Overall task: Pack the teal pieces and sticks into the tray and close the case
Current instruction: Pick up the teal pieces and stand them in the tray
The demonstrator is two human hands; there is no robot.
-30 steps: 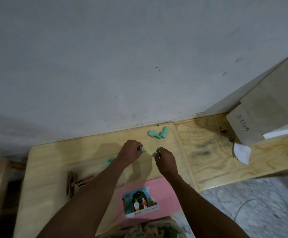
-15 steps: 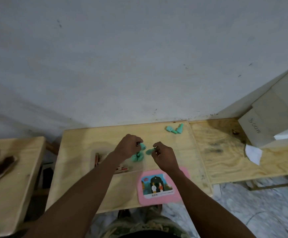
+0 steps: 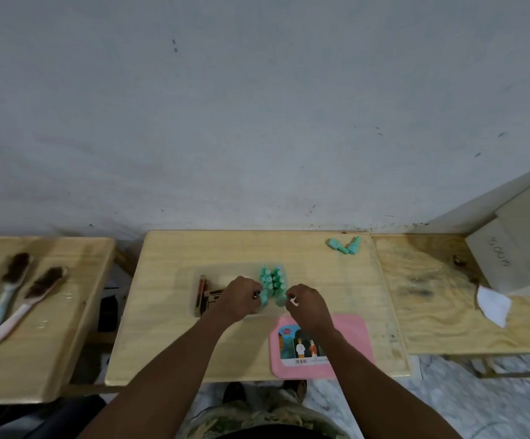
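- My left hand point(image 3: 240, 296) is curling its fingers narrow onto a teal piece point(image 3: 264, 300) at the near edge of the tray point(image 3: 225, 270).
- My right hand point(image 3: 308, 304) is pinching something small and white; I cannot tell what.
- Between and just beyond my hands, teal pieces point(image 3: 273, 282) are standing packed in the clear tray.
- Sticks point(image 3: 205, 294) are lying in the tray, left of my left hand.
- Two loose pieces point(image 3: 345, 245) are lying well beyond my right hand.
- The pink lid point(image 3: 349, 337) is lying under my right wrist.
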